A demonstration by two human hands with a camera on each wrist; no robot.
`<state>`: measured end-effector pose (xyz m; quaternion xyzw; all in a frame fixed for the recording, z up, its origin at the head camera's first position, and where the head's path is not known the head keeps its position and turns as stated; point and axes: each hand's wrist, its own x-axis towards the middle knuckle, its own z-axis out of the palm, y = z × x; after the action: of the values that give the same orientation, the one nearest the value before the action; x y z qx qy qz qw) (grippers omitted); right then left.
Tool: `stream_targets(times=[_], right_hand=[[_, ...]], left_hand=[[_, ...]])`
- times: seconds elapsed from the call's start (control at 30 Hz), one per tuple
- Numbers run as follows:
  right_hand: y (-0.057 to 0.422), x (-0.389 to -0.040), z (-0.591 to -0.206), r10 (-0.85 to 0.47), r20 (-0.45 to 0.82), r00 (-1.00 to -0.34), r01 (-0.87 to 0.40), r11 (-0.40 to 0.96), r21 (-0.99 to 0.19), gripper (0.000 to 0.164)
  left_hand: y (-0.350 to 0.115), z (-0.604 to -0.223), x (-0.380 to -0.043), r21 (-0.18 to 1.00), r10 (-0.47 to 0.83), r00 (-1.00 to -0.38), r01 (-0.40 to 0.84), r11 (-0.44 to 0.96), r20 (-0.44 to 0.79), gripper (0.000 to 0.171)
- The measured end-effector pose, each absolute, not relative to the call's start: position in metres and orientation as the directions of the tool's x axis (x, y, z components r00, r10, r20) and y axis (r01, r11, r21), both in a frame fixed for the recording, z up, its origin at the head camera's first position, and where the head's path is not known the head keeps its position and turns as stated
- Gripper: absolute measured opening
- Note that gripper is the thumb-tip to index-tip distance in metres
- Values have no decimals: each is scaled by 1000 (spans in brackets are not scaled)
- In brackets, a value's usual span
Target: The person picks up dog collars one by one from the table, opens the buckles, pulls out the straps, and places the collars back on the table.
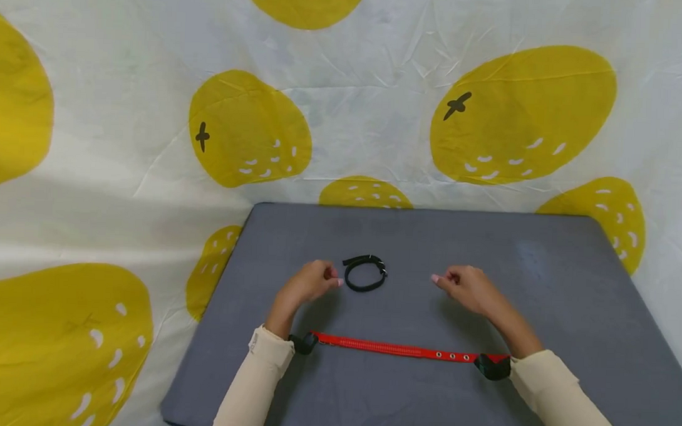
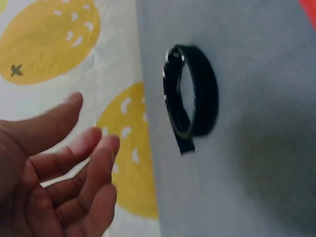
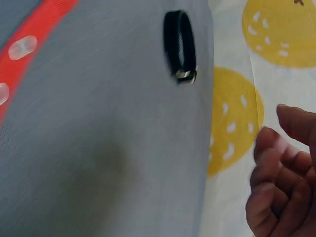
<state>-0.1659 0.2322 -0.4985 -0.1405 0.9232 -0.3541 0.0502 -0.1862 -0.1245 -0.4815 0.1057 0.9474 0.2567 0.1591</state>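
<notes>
Nearest the viewer, cream sleeves (image 1: 256,379) reach in from 7 and 5 o'clock over a grey desk (image 1: 391,396). Between the wrists lies a red strap (image 1: 406,351), stretched nearly straight from side to side, its ends meeting dark wrist gear (image 1: 493,367) in this view.

Farther in, taking the black looped strap (image 1: 364,289) as the clock's centre, the left hand (image 1: 310,281) is just beside it at 9 o'clock and the right hand (image 1: 467,289) is farther off at 3. Both are released, with loosely bent fingers and nothing in them.

The head view shows the red strap's ridged stretch and three eyelets; the right wrist view enlarges two metal-rimmed holes at 9 o'clock, blurred, while the left wrist view catches only a red corner at 1.

The black loop rests on the desk, round from above, with its tail poking out at 10 o'clock. The wrist views reveal a broad, dark band standing on edge, with a silvery buckle (image 3: 186,75).

Beyond, at 12 o'clock, hangs a white cloth (image 1: 372,132) printed with yellow fruit shapes.
</notes>
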Motion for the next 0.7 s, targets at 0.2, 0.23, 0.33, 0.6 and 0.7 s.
stream_targets(times=[0.2, 0.23, 0.33, 0.6, 0.7], right_hand=[[184, -214, -503, -343, 27, -939, -270, 687, -675, 24], [176, -220, -507, -332, 36, -942, -269, 689, -673, 23], [153, -234, -521, -304, 57, -951, -265, 706, -657, 17], [111, -240, -557, -287, 30, -958, -257, 802, -539, 22], [105, -239, -566, -290, 77, -954, -287, 809, -512, 19]], left_hand=[[-96, -491, -229, 590, 384, -903, 205, 781, -194, 20], [-93, -496, -235, 601, 386, -904, 208, 772, -182, 20], [-85, -513, -250, 590, 370, -915, 211, 779, -161, 24], [-71, -554, -259, 395, 301, -939, 217, 893, -165, 39], [-66, -561, -258, 335, 322, -937, 263, 905, -133, 34]])
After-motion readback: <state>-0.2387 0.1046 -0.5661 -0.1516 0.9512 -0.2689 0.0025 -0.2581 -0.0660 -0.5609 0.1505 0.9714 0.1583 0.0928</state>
